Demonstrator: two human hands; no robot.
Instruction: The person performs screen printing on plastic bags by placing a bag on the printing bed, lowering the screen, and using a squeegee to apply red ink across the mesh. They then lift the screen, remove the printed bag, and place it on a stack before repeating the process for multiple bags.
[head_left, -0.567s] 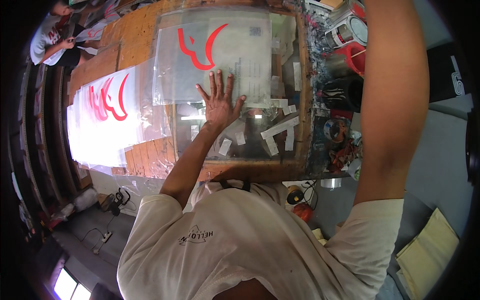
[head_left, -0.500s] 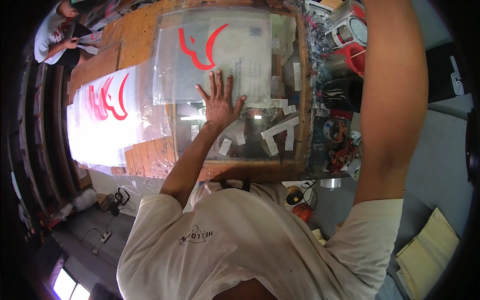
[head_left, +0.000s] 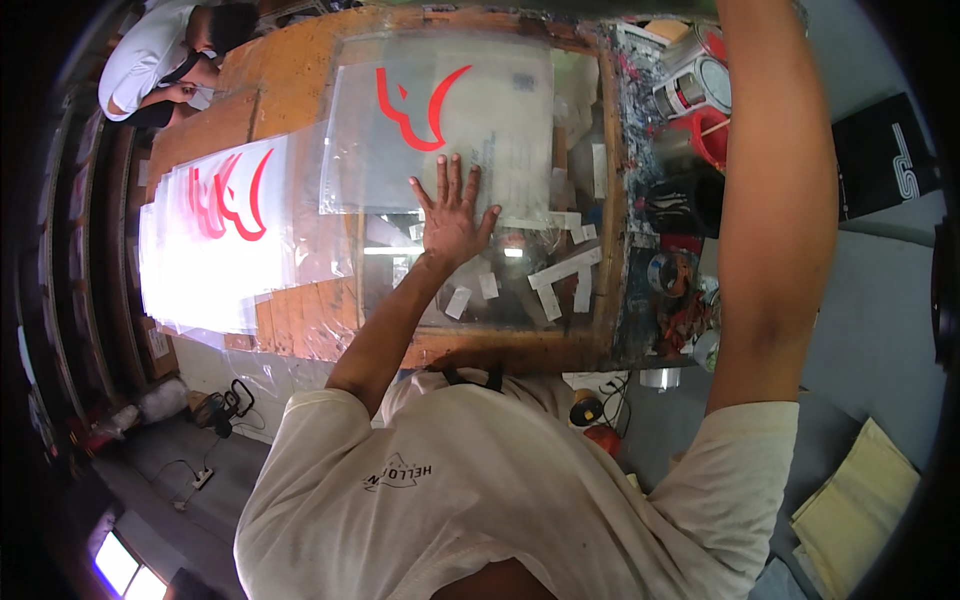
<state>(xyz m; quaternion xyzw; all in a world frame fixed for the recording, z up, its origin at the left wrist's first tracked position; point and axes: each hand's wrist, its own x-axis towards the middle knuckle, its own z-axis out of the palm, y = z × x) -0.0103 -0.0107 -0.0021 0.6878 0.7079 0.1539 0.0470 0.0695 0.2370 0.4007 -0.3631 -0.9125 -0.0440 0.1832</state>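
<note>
Left hand (head_left: pixel 452 218) presses flat, fingers spread, on the clear bag (head_left: pixel 440 125) on the table (head_left: pixel 300 70); right hand out of view.

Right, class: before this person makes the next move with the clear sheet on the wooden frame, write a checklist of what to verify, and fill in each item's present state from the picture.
1. Left hand flat on the clear sheet, fingers spread: ok.
2. Sheet's red mark free of the hand: ok.
3. Right hand's grip: cannot tell; the raised right arm leaves the top of the picture.
4. Sheet lying inside the wooden frame: ok on the near and right sides; far edge cannot tell.
5. Stack of printed sheets to the left, apart from the hand: ok.
6. Paint cans off the sheet, right of the frame: ok.
</note>
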